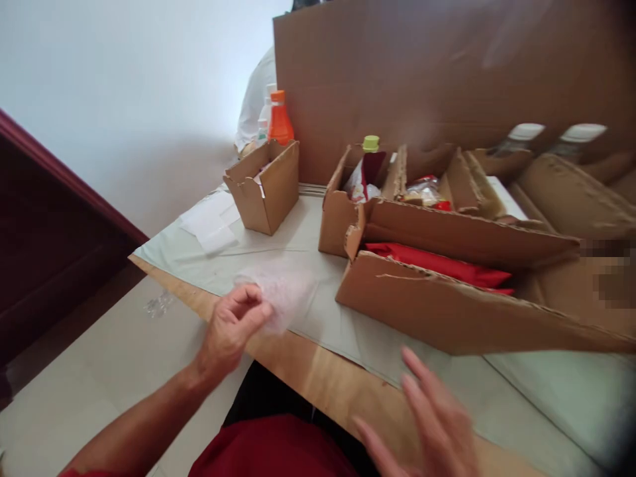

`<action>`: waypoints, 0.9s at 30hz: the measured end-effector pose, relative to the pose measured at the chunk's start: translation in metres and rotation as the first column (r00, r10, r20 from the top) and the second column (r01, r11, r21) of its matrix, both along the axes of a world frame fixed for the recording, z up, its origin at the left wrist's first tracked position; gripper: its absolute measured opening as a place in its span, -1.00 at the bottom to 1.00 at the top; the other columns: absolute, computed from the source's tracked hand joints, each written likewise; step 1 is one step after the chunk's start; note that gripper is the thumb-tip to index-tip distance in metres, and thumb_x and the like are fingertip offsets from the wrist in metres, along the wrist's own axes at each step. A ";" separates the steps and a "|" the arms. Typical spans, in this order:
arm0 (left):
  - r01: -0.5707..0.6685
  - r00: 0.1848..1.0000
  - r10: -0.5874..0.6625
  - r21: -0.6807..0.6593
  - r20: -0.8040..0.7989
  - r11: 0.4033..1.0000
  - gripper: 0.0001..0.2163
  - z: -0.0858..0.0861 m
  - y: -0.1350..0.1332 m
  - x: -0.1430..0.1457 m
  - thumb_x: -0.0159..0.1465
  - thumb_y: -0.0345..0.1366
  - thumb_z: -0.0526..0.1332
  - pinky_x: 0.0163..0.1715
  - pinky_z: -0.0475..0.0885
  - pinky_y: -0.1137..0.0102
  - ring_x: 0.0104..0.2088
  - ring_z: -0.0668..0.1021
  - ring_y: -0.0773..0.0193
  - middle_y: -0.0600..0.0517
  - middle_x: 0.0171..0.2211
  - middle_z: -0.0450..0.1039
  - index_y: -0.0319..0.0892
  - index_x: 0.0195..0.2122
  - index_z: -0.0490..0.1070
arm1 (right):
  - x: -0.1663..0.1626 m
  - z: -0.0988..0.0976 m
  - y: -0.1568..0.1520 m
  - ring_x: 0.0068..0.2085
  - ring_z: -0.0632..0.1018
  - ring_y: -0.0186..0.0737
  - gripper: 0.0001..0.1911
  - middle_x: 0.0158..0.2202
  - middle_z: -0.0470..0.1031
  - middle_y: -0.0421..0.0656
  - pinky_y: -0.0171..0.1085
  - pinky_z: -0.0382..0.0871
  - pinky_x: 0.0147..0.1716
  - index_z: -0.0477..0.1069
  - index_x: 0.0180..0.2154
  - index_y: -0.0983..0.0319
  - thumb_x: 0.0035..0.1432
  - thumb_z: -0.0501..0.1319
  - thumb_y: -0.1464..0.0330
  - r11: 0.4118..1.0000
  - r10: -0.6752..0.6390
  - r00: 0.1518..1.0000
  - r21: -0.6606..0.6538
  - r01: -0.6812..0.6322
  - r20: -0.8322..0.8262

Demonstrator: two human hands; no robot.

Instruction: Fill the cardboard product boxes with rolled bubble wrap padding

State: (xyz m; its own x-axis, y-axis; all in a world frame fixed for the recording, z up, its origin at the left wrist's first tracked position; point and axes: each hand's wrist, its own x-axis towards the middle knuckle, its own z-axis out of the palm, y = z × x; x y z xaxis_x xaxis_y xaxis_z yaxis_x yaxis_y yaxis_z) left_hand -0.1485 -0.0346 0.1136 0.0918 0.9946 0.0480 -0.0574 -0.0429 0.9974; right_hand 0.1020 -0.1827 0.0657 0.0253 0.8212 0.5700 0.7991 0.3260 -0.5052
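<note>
Pinched between the thumb and fingers of my left hand point(238, 321) is a thin, whitish, see-through plastic sheet or bag point(288, 288); which of the two I cannot tell. It hangs over the table near its front edge. My right hand point(427, 417), slightly blurred, is over the front edge at the lower right, its fingers spread and holding nothing. Closest to that hand is a long cardboard box point(422, 301) with red packets point(437, 265) inside. Flat white sheets point(211, 222) lie on the table beyond my left hand.
A small cardboard box point(263, 192) stands at the back left, with an orange bottle point(281, 122) behind it. Cardboard compartments point(338, 218) at the back right hold packets, with white-capped bottles point(581, 136) behind. A tall cardboard panel point(397, 79) rises behind everything.
</note>
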 end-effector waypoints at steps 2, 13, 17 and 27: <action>0.126 0.992 -0.126 -0.049 -0.003 0.991 -0.82 -0.004 -0.023 0.023 0.18 -0.19 0.39 -0.47 0.37 0.46 -0.49 0.39 0.34 0.12 -0.50 0.33 -0.11 -0.42 0.43 | -0.020 0.002 0.015 0.38 0.26 0.26 0.00 0.46 0.07 0.09 0.22 0.32 0.21 -0.13 0.48 0.08 0.19 0.37 0.40 0.994 0.006 0.992 0.107 -0.020 0.128; 0.326 0.790 0.229 0.706 -0.569 0.629 -0.37 -0.021 -0.029 0.026 0.25 -0.35 0.38 0.25 0.35 -0.03 0.27 0.38 -0.07 -0.25 0.25 0.30 -0.10 0.31 0.21 | 0.003 0.034 0.034 -0.25 0.66 -0.24 -0.76 -0.19 0.66 -0.19 -0.32 0.55 -0.21 0.54 -0.02 0.13 0.35 0.21 0.46 0.990 -0.131 0.965 0.012 0.138 -0.226; 0.432 0.727 0.051 0.513 -0.685 0.742 -0.44 -0.032 0.000 0.033 0.26 -0.25 0.34 0.32 0.20 -0.17 0.41 0.18 -0.19 -0.27 0.38 0.15 -0.10 0.28 0.29 | 0.015 0.055 0.012 -0.31 0.65 -0.28 -0.86 -0.26 0.66 -0.24 -0.39 0.54 -0.29 0.60 -0.12 0.09 0.35 0.26 0.34 0.986 -0.144 0.937 -0.126 0.109 -0.319; 0.656 0.607 -0.753 -0.374 -0.253 0.655 -0.68 -0.015 0.030 0.039 0.24 -0.02 0.27 -0.39 0.48 0.37 -0.39 0.58 0.20 0.00 -0.38 0.56 -0.22 -0.24 0.54 | 0.072 0.026 -0.018 -0.41 0.62 -0.16 -0.72 -0.38 0.65 -0.18 -0.28 0.51 -0.46 0.62 -0.26 0.16 0.16 0.35 0.09 0.859 -0.481 0.787 -0.385 0.336 -0.385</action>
